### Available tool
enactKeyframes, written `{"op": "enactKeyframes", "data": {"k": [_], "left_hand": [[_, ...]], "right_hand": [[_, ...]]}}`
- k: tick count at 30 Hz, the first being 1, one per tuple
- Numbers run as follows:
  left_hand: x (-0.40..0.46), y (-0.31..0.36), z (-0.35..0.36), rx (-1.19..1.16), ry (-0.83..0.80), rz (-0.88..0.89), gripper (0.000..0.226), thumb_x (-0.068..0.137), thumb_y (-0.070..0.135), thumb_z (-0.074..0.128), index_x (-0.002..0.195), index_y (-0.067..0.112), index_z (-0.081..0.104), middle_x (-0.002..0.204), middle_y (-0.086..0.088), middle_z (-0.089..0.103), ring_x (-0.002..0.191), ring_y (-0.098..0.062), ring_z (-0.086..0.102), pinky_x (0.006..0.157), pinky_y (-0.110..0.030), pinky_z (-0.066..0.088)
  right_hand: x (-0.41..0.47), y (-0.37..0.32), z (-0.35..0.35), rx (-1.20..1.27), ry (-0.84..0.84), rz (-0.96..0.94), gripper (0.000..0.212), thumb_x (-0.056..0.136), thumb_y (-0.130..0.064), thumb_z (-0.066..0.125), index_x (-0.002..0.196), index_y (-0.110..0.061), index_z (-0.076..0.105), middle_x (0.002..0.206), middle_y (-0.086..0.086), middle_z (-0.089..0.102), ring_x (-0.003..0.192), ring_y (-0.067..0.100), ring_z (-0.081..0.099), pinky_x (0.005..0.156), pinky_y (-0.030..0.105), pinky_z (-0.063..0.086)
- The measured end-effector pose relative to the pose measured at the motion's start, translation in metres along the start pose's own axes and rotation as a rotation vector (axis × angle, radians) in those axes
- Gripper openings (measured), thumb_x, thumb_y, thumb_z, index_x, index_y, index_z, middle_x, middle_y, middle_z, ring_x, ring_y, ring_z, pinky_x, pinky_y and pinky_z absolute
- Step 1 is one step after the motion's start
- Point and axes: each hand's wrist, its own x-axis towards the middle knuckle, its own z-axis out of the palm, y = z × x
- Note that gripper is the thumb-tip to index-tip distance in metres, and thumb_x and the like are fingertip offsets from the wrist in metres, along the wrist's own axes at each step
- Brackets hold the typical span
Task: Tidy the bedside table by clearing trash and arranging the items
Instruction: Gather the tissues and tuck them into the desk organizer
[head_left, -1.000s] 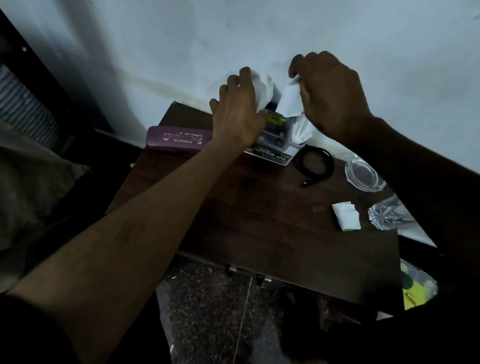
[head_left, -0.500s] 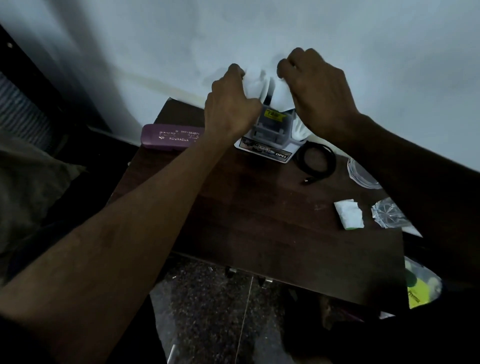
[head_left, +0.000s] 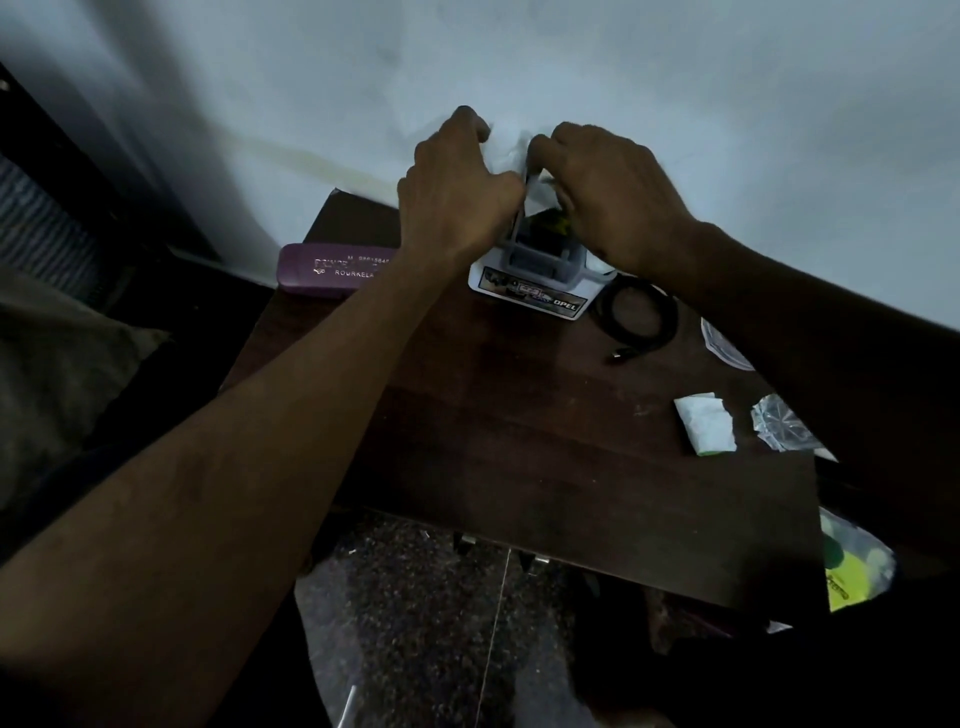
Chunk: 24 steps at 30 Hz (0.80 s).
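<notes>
White tissue (head_left: 506, 148) in both hands' (head_left: 457, 192) (head_left: 608, 197) grip above holder (head_left: 535, 270).

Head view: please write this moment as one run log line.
left hand: grips white paper | right hand: grips same paper | place: above holder | table: untidy
</notes>
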Motion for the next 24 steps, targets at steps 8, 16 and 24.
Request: {"op": "enactKeyframes", "data": {"k": [8,16,24], "left_hand": [[-0.014,0.004,0.005,0.208,0.184,0.449,0.041,0.074,0.024,0.061,0.114,0.014,0.066,0.146,-0.009,0.058,0.135,-0.026,0.055,0.102,-0.042,0.039],[-0.032,0.008,0.022,0.647,0.016,0.644,0.055,0.085,0.023,0.03,0.118,0.021,0.074,0.178,-0.02,0.012,0.167,-0.034,0.014,0.122,-0.058,0.024],[-0.022,-0.003,0.031,0.743,-0.012,0.583,0.033,0.082,0.004,0.06,0.11,0.014,0.075,0.18,-0.016,0.001,0.168,-0.035,0.004,0.125,-0.062,0.021]], "right_hand": [[-0.009,0.014,-0.026,0.062,0.075,0.077,0.03,0.095,-0.011,0.047,0.121,-0.013,0.062,0.107,0.012,0.065,0.096,0.036,0.061,0.077,0.043,0.045],[-0.01,0.011,-0.047,0.069,0.268,0.082,0.025,0.1,-0.015,0.044,0.114,-0.009,0.063,0.108,0.012,0.064,0.089,0.031,0.061,0.074,0.042,0.046],[-0.023,0.011,-0.034,-0.072,0.079,0.075,0.028,0.096,-0.011,0.05,0.123,-0.013,0.058,0.098,0.012,0.07,0.082,0.043,0.064,0.066,0.042,0.043]]}}
